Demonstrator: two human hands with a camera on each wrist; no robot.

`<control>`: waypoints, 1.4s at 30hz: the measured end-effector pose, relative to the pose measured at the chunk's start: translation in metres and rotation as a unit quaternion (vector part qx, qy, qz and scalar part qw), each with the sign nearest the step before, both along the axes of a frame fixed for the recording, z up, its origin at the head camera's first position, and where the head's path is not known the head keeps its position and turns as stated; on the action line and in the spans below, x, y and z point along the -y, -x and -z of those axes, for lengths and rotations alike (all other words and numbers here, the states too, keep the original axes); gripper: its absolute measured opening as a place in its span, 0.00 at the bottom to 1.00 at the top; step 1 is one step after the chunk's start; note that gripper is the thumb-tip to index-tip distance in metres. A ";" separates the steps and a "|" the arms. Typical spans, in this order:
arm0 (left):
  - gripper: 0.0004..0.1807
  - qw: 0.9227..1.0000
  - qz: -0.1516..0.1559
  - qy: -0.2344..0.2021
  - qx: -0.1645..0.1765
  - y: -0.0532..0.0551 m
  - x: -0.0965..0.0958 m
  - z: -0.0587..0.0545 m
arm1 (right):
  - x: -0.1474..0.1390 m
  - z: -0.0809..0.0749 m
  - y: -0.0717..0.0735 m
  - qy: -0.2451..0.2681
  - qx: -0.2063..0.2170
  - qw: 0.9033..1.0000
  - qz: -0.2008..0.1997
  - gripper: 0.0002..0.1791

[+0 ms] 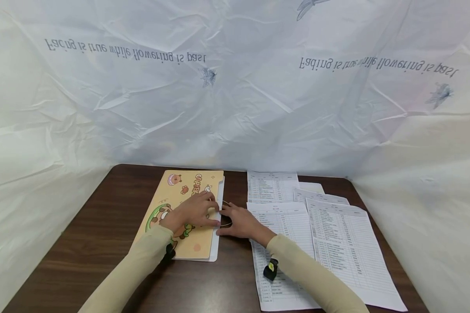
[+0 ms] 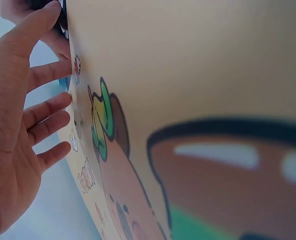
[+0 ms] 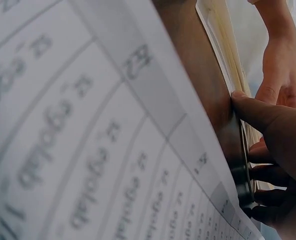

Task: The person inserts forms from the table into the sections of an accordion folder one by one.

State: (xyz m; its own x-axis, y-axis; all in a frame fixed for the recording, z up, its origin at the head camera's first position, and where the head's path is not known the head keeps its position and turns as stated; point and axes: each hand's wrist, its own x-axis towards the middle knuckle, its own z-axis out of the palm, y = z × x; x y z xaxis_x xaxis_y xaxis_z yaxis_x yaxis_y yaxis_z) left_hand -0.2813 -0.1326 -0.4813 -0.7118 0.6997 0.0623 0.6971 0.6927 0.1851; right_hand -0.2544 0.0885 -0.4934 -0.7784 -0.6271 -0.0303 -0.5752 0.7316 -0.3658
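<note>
A yellow folder (image 1: 196,248) with cartoon animals on its cover lies left of the middle of the table, pale sheets showing along its right edge. My left hand (image 1: 197,209) rests over the cover near that edge. In the left wrist view, its fingers (image 2: 50,120) are spread, fingertips right at the cover. From the other side, my right hand (image 1: 240,221) meets the same edge, thumb and fingers apart along it. A thin yellowish cord (image 1: 228,224) curves out from the edge beside the right fingers; I cannot tell whether they hold it.
Several printed sheets (image 1: 344,243) lie overlapping on the right of the dark brown table (image 1: 90,226). My right forearm crosses over them. A white plastic sheet (image 1: 235,113) with printed lettering hangs behind the table and down both sides.
</note>
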 end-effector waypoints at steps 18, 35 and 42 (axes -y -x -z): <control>0.22 0.995 -0.058 -0.034 -0.080 0.002 -0.005 -0.003 | 0.002 0.000 0.001 -0.009 0.001 1.000 0.003 0.41; 0.11 0.991 -0.052 -0.097 -0.071 -0.002 0.007 -0.023 | 0.001 -0.001 0.000 -0.003 -0.005 1.000 0.000 0.42; 0.14 0.990 -0.052 -0.112 -0.072 -0.001 0.016 -0.035 | 0.000 0.000 0.000 -0.003 0.002 1.000 0.001 0.42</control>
State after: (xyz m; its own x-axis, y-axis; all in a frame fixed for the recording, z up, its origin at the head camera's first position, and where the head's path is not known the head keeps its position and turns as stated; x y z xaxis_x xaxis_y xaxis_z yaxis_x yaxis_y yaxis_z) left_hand -0.2808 -0.1483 -0.4460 -0.7514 0.5806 0.3136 0.6547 0.7150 0.2453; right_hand -0.2544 0.0880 -0.4931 -0.7795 -0.6252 -0.0374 -0.5721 0.7351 -0.3637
